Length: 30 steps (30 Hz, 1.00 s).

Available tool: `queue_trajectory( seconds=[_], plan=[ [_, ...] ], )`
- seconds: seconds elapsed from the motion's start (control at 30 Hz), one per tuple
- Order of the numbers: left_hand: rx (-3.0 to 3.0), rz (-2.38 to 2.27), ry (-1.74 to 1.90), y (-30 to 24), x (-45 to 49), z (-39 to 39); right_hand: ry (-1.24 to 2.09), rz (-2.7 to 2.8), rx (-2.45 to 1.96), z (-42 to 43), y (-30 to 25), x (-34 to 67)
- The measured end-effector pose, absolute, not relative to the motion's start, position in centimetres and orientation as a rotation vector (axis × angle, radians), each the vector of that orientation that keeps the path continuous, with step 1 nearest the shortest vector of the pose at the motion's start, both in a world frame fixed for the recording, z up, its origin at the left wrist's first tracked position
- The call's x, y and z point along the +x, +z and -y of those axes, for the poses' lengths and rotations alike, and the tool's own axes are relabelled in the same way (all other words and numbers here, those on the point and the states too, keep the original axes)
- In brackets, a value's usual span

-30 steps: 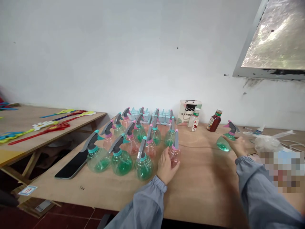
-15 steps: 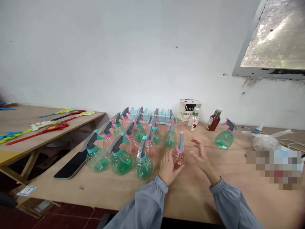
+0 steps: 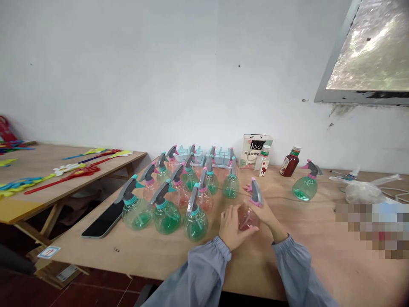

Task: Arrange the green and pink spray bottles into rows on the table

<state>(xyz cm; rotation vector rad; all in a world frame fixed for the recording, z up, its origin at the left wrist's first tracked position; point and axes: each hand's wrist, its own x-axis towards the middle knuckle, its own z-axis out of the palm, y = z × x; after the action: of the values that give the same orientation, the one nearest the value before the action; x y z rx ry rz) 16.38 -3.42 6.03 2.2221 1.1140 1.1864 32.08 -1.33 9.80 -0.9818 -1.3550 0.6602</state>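
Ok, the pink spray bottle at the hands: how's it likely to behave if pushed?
The pink spray bottle looks like smooth plastic, so probably slick. Its rounded body and tall trigger head suggest it could tip if pushed high. See-through walls hint at low weight, though its fill is hard to tell.

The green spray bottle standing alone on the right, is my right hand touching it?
Apart: the head view shows bare tabletop between the right hand and the green spray bottle.
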Motion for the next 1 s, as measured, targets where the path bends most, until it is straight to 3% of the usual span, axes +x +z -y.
queue_trajectory(
  seconds=[0.23, 0.43, 0.77, 1.0],
  plan=[
    [1.815, -1.221, 1.679, 9.8, 19.0, -2.0, 0.84, 1.037, -0.919, 1.8, 10.3, 34.6],
    [1.788, -1.418, 1.416, 9.1, 20.8, -7.3, 0.879, 0.985, -0.875, 2.4, 10.8, 33.9],
    [1.991, -1.553, 1.107, 6.7, 19.0, -2.7, 1.007, 0.899, -0.741, 3.2, 10.4, 33.2],
    [2.024, -1.533, 1.084, 6.6, 18.9, -2.6, 0.889, 0.801, -0.655, 2.5, 9.6, 33.6]
  ],
)
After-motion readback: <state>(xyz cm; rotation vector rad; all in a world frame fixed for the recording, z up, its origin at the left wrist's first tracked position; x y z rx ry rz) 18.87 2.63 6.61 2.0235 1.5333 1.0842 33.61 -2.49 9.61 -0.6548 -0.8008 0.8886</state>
